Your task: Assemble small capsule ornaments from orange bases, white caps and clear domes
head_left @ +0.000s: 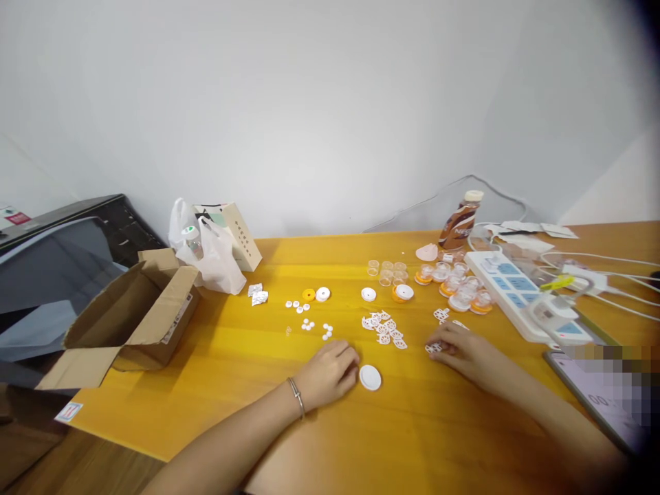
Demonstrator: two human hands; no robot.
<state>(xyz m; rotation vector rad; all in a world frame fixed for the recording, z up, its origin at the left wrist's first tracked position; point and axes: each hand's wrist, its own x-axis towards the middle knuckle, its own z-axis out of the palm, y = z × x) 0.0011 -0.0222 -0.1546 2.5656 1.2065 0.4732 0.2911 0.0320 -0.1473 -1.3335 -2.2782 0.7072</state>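
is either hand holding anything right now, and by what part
The right hand pinches a small white plastic piece at its fingertips; which part cannot be told. The left hand holds nothing, resting beside a white round cap.

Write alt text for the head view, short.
Two bare hands rest on a yellow wooden table: the left hand beside a round white plastic cap, the right hand touching a small white cut-out piece. An open cardboard box sits far left.
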